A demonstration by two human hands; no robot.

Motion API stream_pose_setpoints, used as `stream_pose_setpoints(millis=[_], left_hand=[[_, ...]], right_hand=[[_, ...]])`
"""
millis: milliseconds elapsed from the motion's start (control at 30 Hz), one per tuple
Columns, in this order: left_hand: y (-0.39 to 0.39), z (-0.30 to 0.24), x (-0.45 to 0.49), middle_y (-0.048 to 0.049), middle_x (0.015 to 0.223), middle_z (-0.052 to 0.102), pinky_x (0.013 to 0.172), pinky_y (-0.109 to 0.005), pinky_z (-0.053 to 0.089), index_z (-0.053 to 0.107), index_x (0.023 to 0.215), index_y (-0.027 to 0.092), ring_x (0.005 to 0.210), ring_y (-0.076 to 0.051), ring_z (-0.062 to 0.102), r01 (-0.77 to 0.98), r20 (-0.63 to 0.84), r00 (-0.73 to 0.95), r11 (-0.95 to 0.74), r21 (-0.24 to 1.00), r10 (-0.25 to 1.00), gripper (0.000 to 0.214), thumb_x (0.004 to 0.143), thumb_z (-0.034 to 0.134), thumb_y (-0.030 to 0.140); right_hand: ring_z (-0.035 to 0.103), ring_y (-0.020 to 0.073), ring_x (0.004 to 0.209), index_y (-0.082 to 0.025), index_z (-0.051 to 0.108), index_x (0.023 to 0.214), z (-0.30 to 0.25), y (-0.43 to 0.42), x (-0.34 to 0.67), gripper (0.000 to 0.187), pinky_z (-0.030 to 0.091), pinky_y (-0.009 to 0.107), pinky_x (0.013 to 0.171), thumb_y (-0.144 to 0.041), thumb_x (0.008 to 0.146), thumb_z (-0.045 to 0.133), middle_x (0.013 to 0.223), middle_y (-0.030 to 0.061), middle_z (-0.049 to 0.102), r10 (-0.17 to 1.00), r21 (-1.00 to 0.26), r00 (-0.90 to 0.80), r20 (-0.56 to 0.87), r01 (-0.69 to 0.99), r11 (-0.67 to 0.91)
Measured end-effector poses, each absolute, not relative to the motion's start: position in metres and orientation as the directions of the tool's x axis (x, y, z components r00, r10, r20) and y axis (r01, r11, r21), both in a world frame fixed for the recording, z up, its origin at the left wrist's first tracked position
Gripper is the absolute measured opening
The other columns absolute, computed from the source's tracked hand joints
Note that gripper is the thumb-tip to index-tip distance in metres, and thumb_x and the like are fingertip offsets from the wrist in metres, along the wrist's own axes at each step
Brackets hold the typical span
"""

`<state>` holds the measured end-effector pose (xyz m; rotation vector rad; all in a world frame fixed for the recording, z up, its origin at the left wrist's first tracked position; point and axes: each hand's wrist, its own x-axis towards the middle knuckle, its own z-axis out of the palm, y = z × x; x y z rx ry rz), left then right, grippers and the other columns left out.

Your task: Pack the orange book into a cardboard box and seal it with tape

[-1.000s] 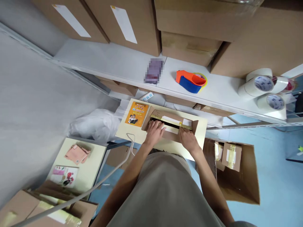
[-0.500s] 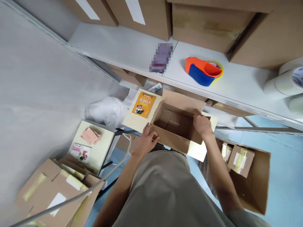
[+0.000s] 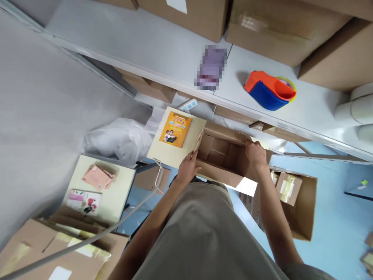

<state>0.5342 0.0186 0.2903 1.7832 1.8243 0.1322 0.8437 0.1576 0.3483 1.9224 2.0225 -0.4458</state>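
Observation:
A small brown cardboard box point(image 3: 214, 171) stands open-topped on a cream table in front of me, its inside bare. My left hand point(image 3: 188, 169) is at the box's near left corner; its fingers touch the raised left flap point(image 3: 199, 140) and the thumb stands apart. At the far right corner, my right hand point(image 3: 257, 155) has its fingers closed over the edge of the box. Left of the box lies an orange booklet point(image 3: 175, 130) with a picture of people on it.
Above the table runs a white shelf point(image 3: 175, 54) with large cartons, an orange and blue tape dispenser point(image 3: 269, 91) and white rolls point(image 3: 354, 112). A larger carton point(image 3: 305, 206) with small boxes is on the right. A grey cable point(image 3: 122, 219) crosses the lower left, near taped cartons point(image 3: 72, 256).
The box's far flap, which leaned outward, now stands more upright with my right hand at its end. The left flap is raised beside my left hand. The camera view has shifted.

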Motion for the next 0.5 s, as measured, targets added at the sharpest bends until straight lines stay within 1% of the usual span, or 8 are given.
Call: stream_pose_setpoints(millis=[67,133,200,300,367,400,500], left_hand=[[0.026,0.289,0.528,-0.0234,0.153,0.061,0.109,-0.045,0.057,0.052,0.157,0.019,0.130,-0.036,0.071,0.881,-0.388,0.104,0.096,0.463,0.916,0.079,0.088,0.088,0.028],[0.031,0.292,0.519,-0.0215,0.153,0.062,0.105,-0.042,0.059,0.054,0.157,0.022,0.126,-0.035,0.073,0.863,-0.407,0.168,0.065,0.501,0.898,0.077,0.089,0.088,0.032],[0.033,0.295,0.506,-0.0189,0.152,0.063,0.103,-0.040,0.059,0.048,0.162,0.027,0.125,-0.034,0.074,0.826,-0.400,0.250,0.021,0.563,0.882,0.083,0.090,0.088,0.037],[0.037,0.296,0.476,-0.0166,0.144,0.070,0.098,-0.038,0.060,0.035,0.171,0.028,0.121,-0.033,0.076,0.759,-0.399,0.324,0.016,0.651,0.858,0.091,0.094,0.082,0.043],[0.043,0.291,0.450,-0.0151,0.139,0.073,0.097,-0.037,0.060,0.032,0.172,0.027,0.119,-0.031,0.077,0.712,-0.397,0.312,0.063,0.699,0.863,0.085,0.101,0.074,0.046],[0.048,0.287,0.435,-0.0144,0.138,0.074,0.097,-0.037,0.060,0.033,0.172,0.026,0.116,-0.030,0.077,0.689,-0.393,0.290,0.095,0.719,0.873,0.080,0.103,0.069,0.047],[0.070,0.267,0.387,-0.0137,0.138,0.075,0.096,-0.036,0.061,0.046,0.164,0.024,0.104,-0.026,0.079,0.625,-0.368,0.178,0.184,0.759,0.913,0.061,0.108,0.061,0.045]], right_hand=[[0.074,0.0326,0.109,-0.015,0.071,0.143,0.346,0.157,0.838,0.045,0.059,0.040,0.089,-0.022,0.110,0.041,0.107,0.0219,0.075,0.911,0.009,-0.008,-0.412,1.000,0.013],[0.072,0.0333,0.110,-0.015,0.070,0.144,0.345,0.153,0.831,0.045,0.058,0.041,0.088,-0.023,0.109,0.043,0.111,0.0222,0.077,0.927,0.004,0.032,-0.373,0.999,-0.033],[0.070,0.0339,0.111,-0.016,0.072,0.142,0.344,0.146,0.819,0.045,0.059,0.043,0.090,-0.023,0.107,0.043,0.123,0.0212,0.077,0.952,-0.030,0.055,-0.301,0.997,-0.067],[0.067,0.0341,0.118,-0.016,0.074,0.135,0.346,0.132,0.784,0.044,0.057,0.049,0.101,-0.028,0.106,0.044,0.140,0.0168,0.073,0.986,-0.134,0.036,-0.160,0.989,-0.058],[0.066,0.0339,0.123,-0.017,0.075,0.134,0.348,0.125,0.746,0.044,0.055,0.051,0.108,-0.033,0.107,0.045,0.143,0.0158,0.073,0.996,-0.219,0.030,-0.088,0.975,-0.049],[0.066,0.0336,0.125,-0.017,0.075,0.135,0.349,0.122,0.724,0.044,0.054,0.052,0.109,-0.034,0.107,0.045,0.142,0.0159,0.073,0.997,-0.263,0.030,-0.067,0.964,-0.046],[0.066,0.0321,0.129,-0.018,0.075,0.136,0.349,0.120,0.647,0.043,0.053,0.053,0.114,-0.032,0.108,0.046,0.141,0.0161,0.074,0.998,-0.387,-0.007,-0.064,0.922,-0.018]])
